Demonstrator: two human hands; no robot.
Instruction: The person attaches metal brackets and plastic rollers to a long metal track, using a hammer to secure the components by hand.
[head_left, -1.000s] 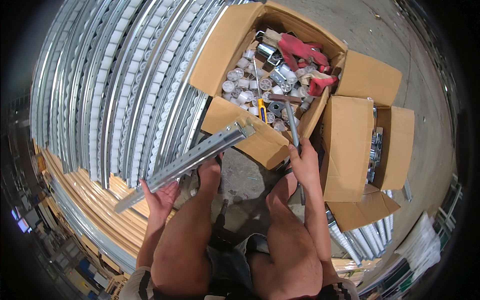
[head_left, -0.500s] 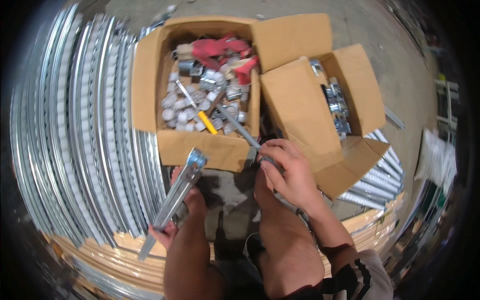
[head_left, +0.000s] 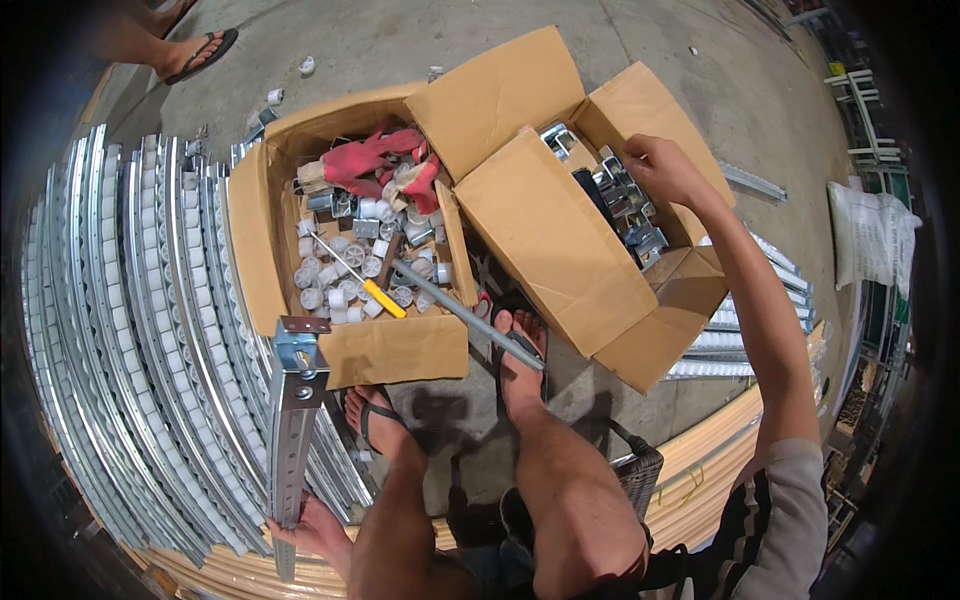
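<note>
One holed metal rail (head_left: 287,450) stands at the lower left of the frame, the left hand (head_left: 315,528) closed around its near end. It looks stiff and not fragile, probably slick, and heavier toward the bracket (head_left: 300,362) on its far end; its flat sides should grip more safely than its thin edges. Stacked roller rails (head_left: 150,330) crowd it on the left and the left leg (head_left: 390,500) on the right, leaving a narrow gap. Mid-frame, a hammer handle (head_left: 480,325) juts past the left carton (head_left: 395,350). At the upper right, the right hand (head_left: 660,165) bends its fingers over brackets (head_left: 635,205) in the right carton (head_left: 560,240); whether it holds one, I cannot tell. Wider concrete floor (head_left: 380,45) spans the top.
</note>
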